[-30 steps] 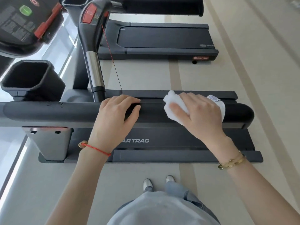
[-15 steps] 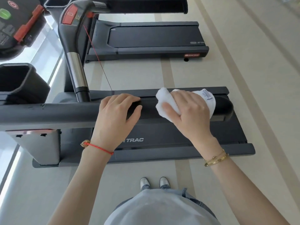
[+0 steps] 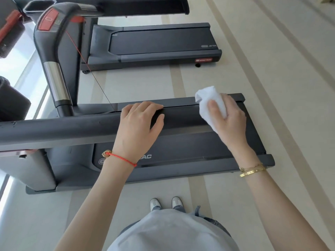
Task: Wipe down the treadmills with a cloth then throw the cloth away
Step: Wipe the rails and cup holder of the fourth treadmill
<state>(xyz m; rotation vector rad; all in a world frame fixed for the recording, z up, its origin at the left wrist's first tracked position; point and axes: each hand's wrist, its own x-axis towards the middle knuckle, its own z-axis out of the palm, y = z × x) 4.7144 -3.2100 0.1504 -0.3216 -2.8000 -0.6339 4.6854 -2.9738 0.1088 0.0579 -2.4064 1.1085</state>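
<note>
The near treadmill's black padded handrail (image 3: 72,129) runs left to right across the view, above its dark deck (image 3: 190,151). My left hand (image 3: 139,127) rests on top of the rail near its middle, fingers curled over the far side. My right hand (image 3: 230,116) grips a bunched white cloth (image 3: 208,98) at the rail's right end, which the hand and cloth cover. A second treadmill (image 3: 159,42) stands farther back.
An upright post with a red stop button (image 3: 48,19) and a thin red safety cord (image 3: 79,51) rises at the left. A black cup holder (image 3: 10,104) sits at the far left edge. Pale tiled floor (image 3: 281,87) lies to the right. My shoes (image 3: 165,203) stand below the deck.
My right hand slid the cloth rightward along the handrail to its end. My left hand stayed on the rail. The view shifted right.
</note>
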